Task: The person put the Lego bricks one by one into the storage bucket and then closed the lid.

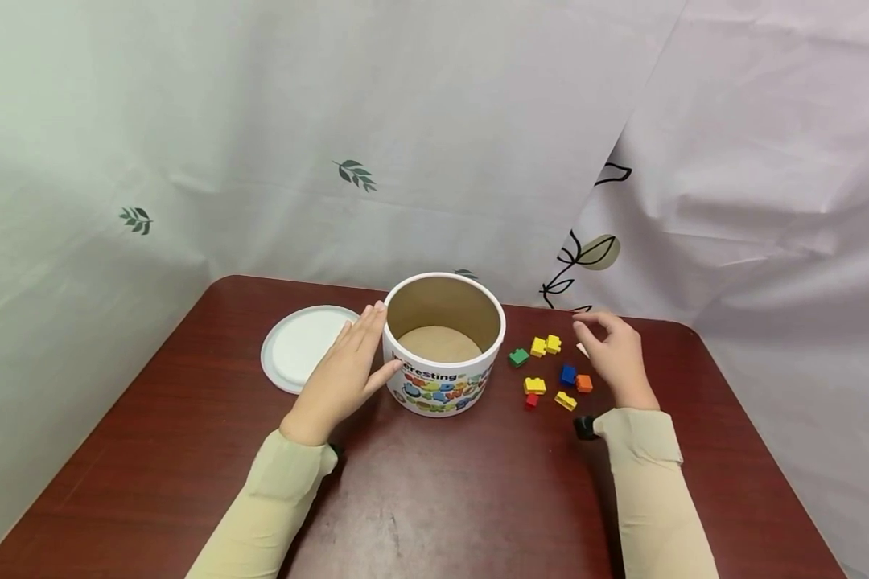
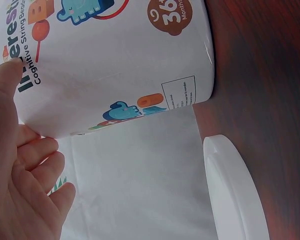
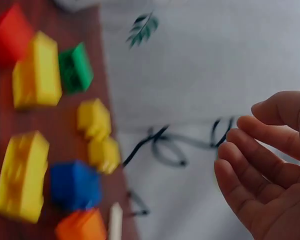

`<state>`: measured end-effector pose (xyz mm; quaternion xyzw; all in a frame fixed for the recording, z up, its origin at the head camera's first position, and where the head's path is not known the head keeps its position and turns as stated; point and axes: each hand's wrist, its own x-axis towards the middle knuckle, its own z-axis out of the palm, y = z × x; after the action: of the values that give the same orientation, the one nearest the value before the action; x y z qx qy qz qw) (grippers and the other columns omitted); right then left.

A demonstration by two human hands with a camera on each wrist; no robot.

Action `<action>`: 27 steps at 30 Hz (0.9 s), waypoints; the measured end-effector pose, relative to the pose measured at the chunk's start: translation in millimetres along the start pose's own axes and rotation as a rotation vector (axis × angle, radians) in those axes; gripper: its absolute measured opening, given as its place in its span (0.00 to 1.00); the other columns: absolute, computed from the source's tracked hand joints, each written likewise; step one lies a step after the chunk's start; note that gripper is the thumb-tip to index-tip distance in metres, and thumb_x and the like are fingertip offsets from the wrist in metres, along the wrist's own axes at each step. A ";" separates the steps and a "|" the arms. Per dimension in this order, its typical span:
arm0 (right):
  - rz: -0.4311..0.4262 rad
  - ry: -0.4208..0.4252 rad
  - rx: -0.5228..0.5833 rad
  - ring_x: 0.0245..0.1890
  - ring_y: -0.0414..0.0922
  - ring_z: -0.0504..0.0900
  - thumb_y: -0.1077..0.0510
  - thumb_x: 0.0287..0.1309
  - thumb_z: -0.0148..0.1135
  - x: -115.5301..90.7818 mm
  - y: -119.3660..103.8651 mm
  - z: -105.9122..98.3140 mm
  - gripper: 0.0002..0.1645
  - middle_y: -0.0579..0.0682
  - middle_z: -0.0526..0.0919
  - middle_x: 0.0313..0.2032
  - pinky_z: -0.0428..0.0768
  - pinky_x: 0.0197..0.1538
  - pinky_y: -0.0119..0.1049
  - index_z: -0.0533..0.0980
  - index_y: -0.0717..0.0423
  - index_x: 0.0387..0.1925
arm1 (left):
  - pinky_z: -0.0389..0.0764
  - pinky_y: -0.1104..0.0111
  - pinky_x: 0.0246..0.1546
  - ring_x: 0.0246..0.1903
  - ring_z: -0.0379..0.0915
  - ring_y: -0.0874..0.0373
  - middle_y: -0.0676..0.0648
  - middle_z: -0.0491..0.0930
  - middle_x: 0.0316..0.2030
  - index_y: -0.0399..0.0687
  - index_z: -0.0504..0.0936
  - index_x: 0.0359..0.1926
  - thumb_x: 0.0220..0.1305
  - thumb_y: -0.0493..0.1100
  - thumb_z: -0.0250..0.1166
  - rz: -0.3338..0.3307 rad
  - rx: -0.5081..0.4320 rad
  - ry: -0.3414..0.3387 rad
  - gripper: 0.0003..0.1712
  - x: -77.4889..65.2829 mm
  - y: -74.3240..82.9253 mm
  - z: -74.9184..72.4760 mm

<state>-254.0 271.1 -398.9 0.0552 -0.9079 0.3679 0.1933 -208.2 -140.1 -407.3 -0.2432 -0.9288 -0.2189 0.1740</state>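
A round white tub (image 1: pixel 442 394) with printed letters and pictures stands upright without its lid; its tan floor shows bare. My left hand (image 1: pixel 340 378) rests against the tub's left side, fingers straight and thumb on the printed wall. Over the right of the table hovers my right hand (image 1: pixel 615 354), fingers loosely bent and nothing between them in the right wrist view. Below and left of it lie toy building blocks: a green block (image 1: pixel 518 357), several yellow blocks (image 1: pixel 534 386), a red block (image 1: pixel 532 400), a blue block (image 1: pixel 568 375) and an orange block (image 1: pixel 583 383).
The white round lid (image 1: pixel 297 346) lies flat left of the tub, partly behind my left hand. A slim pale piece (image 3: pixel 115 222) lies by the orange block. A patterned white cloth (image 1: pixel 434 161) hangs behind the reddish-brown table (image 1: pixel 434 498).
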 end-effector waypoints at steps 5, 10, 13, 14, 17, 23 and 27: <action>0.100 -0.065 -0.054 0.51 0.61 0.79 0.54 0.71 0.60 3.5 29.6 -3.8 0.19 0.66 0.81 0.54 0.79 0.53 0.57 0.81 0.63 0.53 | 0.54 0.43 0.74 0.77 0.48 0.46 0.38 0.54 0.77 0.36 0.52 0.79 0.71 0.55 0.65 0.003 -0.001 0.001 0.49 0.0 0.3 1.4; 0.154 -0.138 -0.102 0.43 0.58 0.81 0.54 0.70 0.61 6.1 56.6 -4.3 0.19 0.65 0.84 0.47 0.80 0.43 0.44 0.81 0.65 0.53 | 0.54 0.44 0.74 0.77 0.48 0.46 0.38 0.54 0.77 0.36 0.53 0.79 0.71 0.55 0.64 0.004 -0.002 -0.001 0.48 0.1 1.2 2.1; 0.185 -0.184 -0.119 0.44 0.59 0.82 0.55 0.69 0.63 6.6 68.1 -5.5 0.20 0.67 0.83 0.47 0.81 0.43 0.44 0.80 0.67 0.53 | 0.54 0.44 0.74 0.77 0.49 0.46 0.38 0.54 0.77 0.35 0.53 0.78 0.71 0.55 0.64 0.006 -0.003 -0.002 0.48 0.3 2.1 2.4; 0.198 -0.199 -0.123 0.44 0.59 0.81 0.54 0.69 0.63 6.9 71.2 -6.0 0.21 0.67 0.83 0.47 0.81 0.44 0.45 0.79 0.68 0.53 | 0.54 0.44 0.74 0.77 0.49 0.46 0.38 0.54 0.77 0.35 0.54 0.78 0.71 0.55 0.64 0.007 -0.004 -0.002 0.48 0.1 2.4 2.2; 0.238 -0.234 -0.139 0.42 0.58 0.81 0.53 0.68 0.64 8.4 77.6 -6.8 0.23 0.68 0.83 0.46 0.81 0.43 0.45 0.78 0.69 0.53 | 0.54 0.45 0.74 0.77 0.49 0.47 0.38 0.54 0.77 0.35 0.53 0.78 0.71 0.55 0.64 0.006 -0.004 -0.001 0.47 -0.4 2.4 1.9; 0.259 -0.294 -0.154 0.40 0.56 0.80 0.53 0.65 0.67 13.3 84.0 -4.8 0.25 0.65 0.83 0.43 0.81 0.46 0.48 0.78 0.71 0.52 | 0.53 0.45 0.75 0.77 0.48 0.47 0.38 0.54 0.77 0.36 0.52 0.79 0.71 0.55 0.64 0.005 0.006 0.003 0.48 -0.5 0.3 1.8; 0.256 -0.317 -0.163 0.41 0.57 0.79 0.53 0.63 0.69 15.2 84.6 -3.1 0.25 0.64 0.83 0.42 0.80 0.48 0.51 0.78 0.72 0.51 | 0.54 0.45 0.74 0.77 0.48 0.47 0.38 0.54 0.77 0.36 0.52 0.79 0.71 0.55 0.64 0.002 0.005 0.001 0.48 0.0 -0.1 1.9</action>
<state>-287.6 335.1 -445.7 -0.0191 -0.9533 0.3015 0.0036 -208.7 -139.3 -409.0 -0.2437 -0.9290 -0.2164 0.1755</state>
